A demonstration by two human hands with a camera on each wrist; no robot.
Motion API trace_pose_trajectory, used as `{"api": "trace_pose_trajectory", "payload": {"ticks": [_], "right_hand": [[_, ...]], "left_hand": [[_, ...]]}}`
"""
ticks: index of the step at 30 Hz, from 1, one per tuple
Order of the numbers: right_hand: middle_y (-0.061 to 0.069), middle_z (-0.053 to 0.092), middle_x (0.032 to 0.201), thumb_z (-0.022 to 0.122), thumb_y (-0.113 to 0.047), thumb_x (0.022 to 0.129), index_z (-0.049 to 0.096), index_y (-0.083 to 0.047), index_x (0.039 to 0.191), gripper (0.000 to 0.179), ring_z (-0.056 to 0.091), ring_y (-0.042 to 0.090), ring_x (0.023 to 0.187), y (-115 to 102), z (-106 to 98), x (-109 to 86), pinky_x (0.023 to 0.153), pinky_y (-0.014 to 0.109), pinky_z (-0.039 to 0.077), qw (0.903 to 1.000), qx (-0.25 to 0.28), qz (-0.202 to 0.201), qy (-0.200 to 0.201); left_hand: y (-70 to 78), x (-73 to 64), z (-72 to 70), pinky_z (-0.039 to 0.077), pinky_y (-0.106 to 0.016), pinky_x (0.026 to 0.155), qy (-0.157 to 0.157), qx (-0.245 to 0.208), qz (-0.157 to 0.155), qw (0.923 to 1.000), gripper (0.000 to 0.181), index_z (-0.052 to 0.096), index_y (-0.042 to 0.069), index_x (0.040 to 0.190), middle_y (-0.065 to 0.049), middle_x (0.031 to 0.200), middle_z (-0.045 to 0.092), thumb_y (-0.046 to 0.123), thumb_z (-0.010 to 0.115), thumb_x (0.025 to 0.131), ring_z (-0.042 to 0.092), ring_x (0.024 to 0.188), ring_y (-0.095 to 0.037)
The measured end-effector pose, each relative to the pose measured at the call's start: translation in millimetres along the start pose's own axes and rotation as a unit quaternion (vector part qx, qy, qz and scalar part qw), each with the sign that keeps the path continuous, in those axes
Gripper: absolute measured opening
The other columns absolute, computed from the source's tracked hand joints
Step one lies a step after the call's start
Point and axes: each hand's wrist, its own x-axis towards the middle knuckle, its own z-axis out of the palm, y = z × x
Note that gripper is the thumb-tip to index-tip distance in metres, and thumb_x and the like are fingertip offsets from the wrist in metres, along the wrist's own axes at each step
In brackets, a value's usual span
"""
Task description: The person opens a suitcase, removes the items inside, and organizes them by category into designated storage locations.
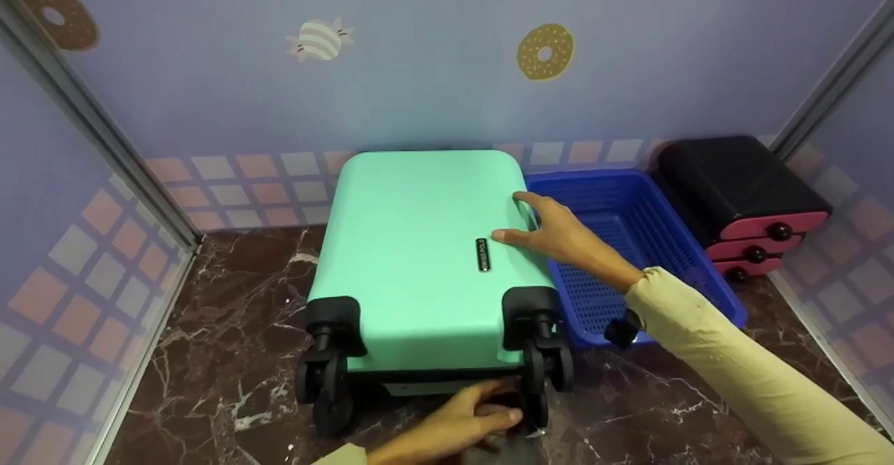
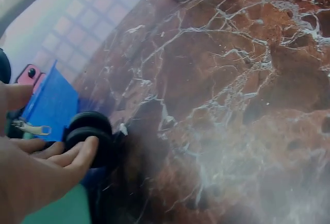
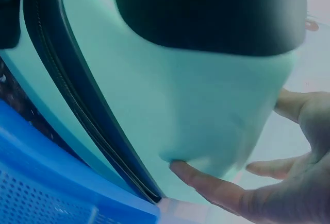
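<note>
A mint-green hard-shell suitcase lies flat on the floor, its black wheels toward me. My right hand rests on its top right edge with fingers spread, thumb beside the small black nameplate. In the right wrist view, a fingertip touches the shell's side, above the black zipper seam. Low at the wheel end, my left hand reaches in beside the right wheel, fingers loosely bent. The left wrist view shows a metal zipper pull between thumb and fingers, with fingertips right at the wheel.
A blue plastic basket stands against the suitcase's right side. Behind it to the right is a black drawer box with pink drawer fronts. Patterned panels enclose the back and both sides of the brown marbled floor.
</note>
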Motion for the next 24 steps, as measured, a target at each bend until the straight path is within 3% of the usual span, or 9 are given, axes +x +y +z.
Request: {"api": "trace_pose_trajectory", "payload": {"ticks": [3,9,13,19,22,24], "right_hand": [[0.024,0.026,0.17,0.072,-0.051,0.097,0.027,-0.008,0.166,0.092,0.03,0.043,0.154,3,0,-2.1,0.118,0.06,0.04,0.9999,0.014,0.004,0.009],[0.023,0.027,0.17,0.072,-0.05,0.098,0.028,-0.009,0.166,0.091,0.033,0.041,0.153,3,4,-2.7,0.115,0.059,0.043,0.9996,0.026,-0.001,0.012],[0.021,0.025,0.171,0.072,-0.05,0.098,0.027,-0.01,0.166,0.091,0.031,0.041,0.155,3,3,-3.0,0.117,0.059,0.041,0.9996,0.028,0.004,0.008],[0.021,0.026,0.171,0.072,-0.052,0.097,0.027,-0.012,0.167,0.092,0.033,0.04,0.154,3,4,-2.8,0.116,0.058,0.043,0.9994,0.03,0.013,0.007],[0.021,0.027,0.17,0.072,-0.053,0.097,0.028,-0.012,0.166,0.092,0.034,0.04,0.153,3,3,-3.0,0.115,0.057,0.044,0.9994,0.028,0.016,0.008],[0.021,0.026,0.17,0.072,-0.053,0.097,0.028,-0.013,0.166,0.092,0.034,0.04,0.153,3,3,-2.9,0.115,0.058,0.044,0.9995,0.026,0.017,0.009]], "left_hand": [[-3.0,6.8,4.7,0.064,-0.044,0.08,0.043,0.003,0.002,0.9991,0.051,0.054,-0.001,0.149,-0.015,0.132,0.069,0.018,0.066,0.103,0.073,0.1,-0.034],[-11.1,10.7,18.7,0.063,-0.036,0.068,0.091,-0.001,0.054,0.9944,0.033,0.065,-0.007,0.129,-0.009,0.103,0.075,0.011,0.067,0.101,0.075,0.085,-0.028],[-9.8,16.7,28.5,0.062,-0.03,0.057,0.127,-0.017,0.042,0.9909,0.027,0.069,-0.006,0.122,-0.009,0.092,0.078,0.012,0.065,0.102,0.075,0.072,-0.023],[-6.8,18.4,34.5,0.058,-0.031,0.047,0.15,0.049,0.067,0.9851,0.014,0.077,0.003,0.104,-0.001,0.079,0.076,0.008,0.064,0.102,0.073,0.061,-0.022],[-6.1,17.9,33.6,0.052,-0.022,0.046,0.153,0.146,0.121,0.9698,0.02,0.077,0.009,0.088,0.006,0.069,0.072,0.004,0.062,0.1,0.065,0.052,-0.01],[-5.7,17.4,31.1,0.041,-0.015,0.045,0.161,0.223,0.169,0.9465,0.028,0.068,0.012,0.074,0.013,0.06,0.06,0.004,0.061,0.099,0.051,0.047,0.002]]}}
